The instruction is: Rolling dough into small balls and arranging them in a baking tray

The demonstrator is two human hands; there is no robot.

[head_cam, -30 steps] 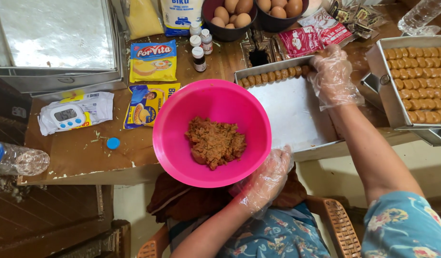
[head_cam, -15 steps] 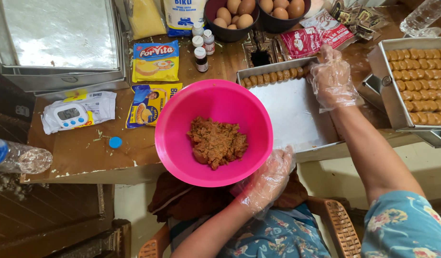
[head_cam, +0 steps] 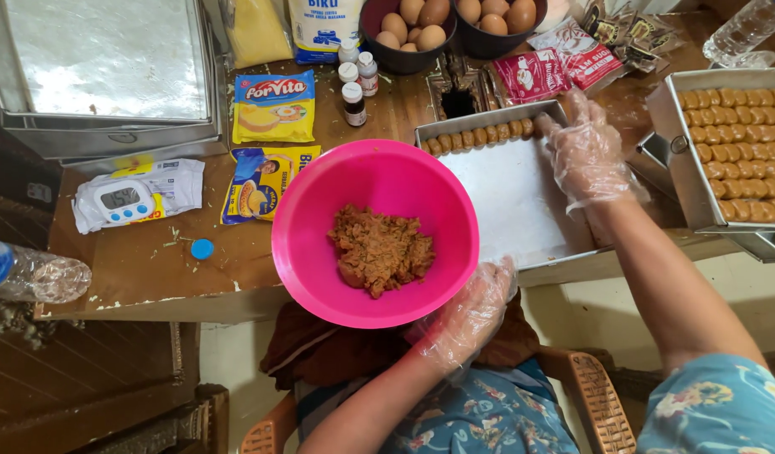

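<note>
The pink bowl (head_cam: 375, 231) is gripped at its rim by the gloved left hand (head_cam: 470, 313), fingertips hidden underneath. The right hand (head_cam: 587, 155) is spread over the tray (head_cam: 514, 193); its touch cannot be told.

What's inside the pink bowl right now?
The pink bowl holds a clump of brown crumbly filling on its bottom, and the walls are bare. The left hand grips its near rim. What lies under the clump is hidden.

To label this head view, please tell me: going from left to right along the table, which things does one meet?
Plastic bottle → digital timer → blue bottle cap → pink bowl → baking tray → right hand → tray full of pastries.
</note>
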